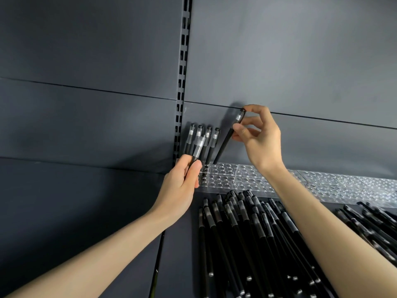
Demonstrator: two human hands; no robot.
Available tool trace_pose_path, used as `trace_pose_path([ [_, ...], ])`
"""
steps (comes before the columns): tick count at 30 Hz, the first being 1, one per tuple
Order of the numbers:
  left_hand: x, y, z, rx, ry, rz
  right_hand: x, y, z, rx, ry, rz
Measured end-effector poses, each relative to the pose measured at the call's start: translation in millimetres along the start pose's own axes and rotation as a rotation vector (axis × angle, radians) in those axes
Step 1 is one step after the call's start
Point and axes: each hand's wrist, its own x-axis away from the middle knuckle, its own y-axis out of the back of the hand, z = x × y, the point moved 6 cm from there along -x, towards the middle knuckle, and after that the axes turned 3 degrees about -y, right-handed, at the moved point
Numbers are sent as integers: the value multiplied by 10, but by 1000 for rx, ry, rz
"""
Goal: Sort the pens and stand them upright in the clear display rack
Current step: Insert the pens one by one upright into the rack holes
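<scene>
A clear display rack with round holes runs along the back of the dark shelf. Several black pens with clear caps stand upright at its left end. My right hand pinches a black pen near its capped top; the pen is tilted, its lower tip at a rack hole just right of the standing pens. My left hand grips another black pen, cap upward, in front of the standing pens. A heap of loose black pens lies on the shelf in front of the rack.
The dark grey back panel rises right behind the rack, with a slotted upright left of the standing pens. More loose pens lie at the far right. The rack continues to the right edge.
</scene>
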Motion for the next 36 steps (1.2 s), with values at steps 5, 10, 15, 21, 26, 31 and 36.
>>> trace_pose_path([
  [5,-15,-3,26,-1,7,-27,52,-139,-144,66,-28,98],
  [10,-17,-10,88,27,35,-26,85,-192,-220,110,-47,156],
  [15,-11,0,104,15,30,-29,119,-238,-254,148,-55,208],
  [21,-6,-14,94,12,10,-27,157,-200,-244,177,-46,208],
  [26,5,-16,111,28,20,-41,243,-88,-167,137,-3,114],
  [31,50,-100,76,107,40,4,384,-133,-103,-66,-62,173],
  [36,68,-115,-27,154,3,12,430,-240,-56,-167,-115,301],
])
